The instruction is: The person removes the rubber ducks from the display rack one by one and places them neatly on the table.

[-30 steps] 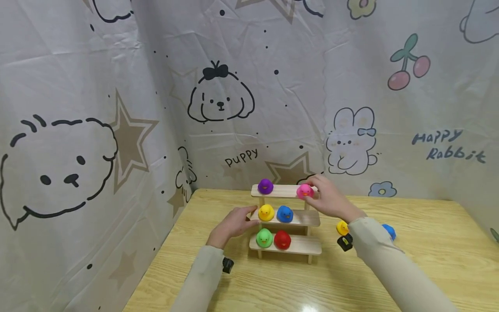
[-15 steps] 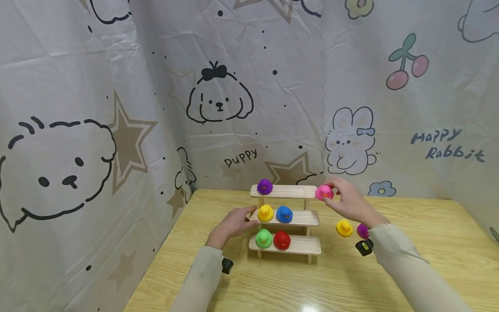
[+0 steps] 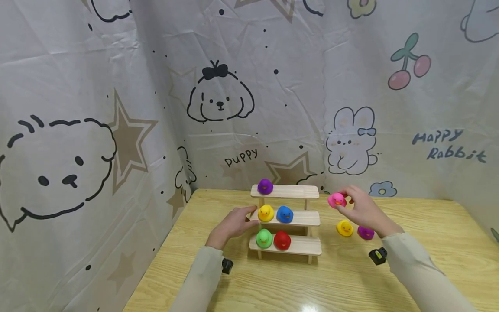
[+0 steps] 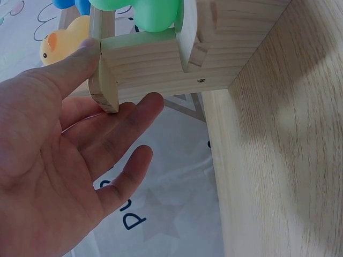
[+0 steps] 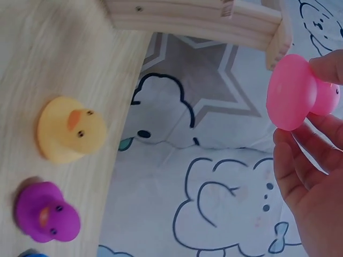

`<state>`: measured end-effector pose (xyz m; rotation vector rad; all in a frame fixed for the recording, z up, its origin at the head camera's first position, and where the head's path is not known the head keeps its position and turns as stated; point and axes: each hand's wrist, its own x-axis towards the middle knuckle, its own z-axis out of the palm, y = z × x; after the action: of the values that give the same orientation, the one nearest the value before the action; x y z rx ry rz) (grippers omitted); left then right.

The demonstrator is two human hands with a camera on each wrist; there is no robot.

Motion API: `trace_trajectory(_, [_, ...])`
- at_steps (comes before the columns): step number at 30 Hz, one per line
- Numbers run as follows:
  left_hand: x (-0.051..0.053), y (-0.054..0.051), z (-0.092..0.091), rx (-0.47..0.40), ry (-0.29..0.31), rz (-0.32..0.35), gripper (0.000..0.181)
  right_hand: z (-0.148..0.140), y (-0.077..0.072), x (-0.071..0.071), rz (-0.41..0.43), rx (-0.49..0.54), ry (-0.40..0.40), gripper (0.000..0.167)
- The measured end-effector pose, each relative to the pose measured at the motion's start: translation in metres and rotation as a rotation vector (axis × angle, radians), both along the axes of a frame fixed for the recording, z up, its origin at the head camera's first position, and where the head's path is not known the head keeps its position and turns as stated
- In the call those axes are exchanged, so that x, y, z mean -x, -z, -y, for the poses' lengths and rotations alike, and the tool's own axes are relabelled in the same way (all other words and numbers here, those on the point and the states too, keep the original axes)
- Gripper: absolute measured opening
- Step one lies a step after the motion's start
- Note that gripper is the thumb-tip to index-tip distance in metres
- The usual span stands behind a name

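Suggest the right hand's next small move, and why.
Probably lower the pink duck to the table near the loose yellow duck: the right hand has carried it away from the top shelf, it's held in midair, and a magenta duck sits there too.

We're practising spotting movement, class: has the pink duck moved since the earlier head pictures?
Yes, to the right: the pink duck, held in the right hand, was at the top shelf's right end and is now beyond it.
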<state>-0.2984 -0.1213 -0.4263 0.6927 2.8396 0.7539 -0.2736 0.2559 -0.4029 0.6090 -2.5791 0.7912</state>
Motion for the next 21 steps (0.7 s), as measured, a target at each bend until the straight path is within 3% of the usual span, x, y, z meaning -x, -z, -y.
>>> trace_trajectory(10, [-0.001, -0.002, 0.0, -0.003, 0.003, 0.002, 0.057, -0.016, 0.015, -0.004, 0.064, -0.04, 0.02, 0.028])
trace_trajectory(21, [0.0, 0.0, 0.0, -0.001, 0.004, 0.007, 0.057, -0.027, 0.036, -0.011, 0.062, -0.06, -0.013, 0.023])
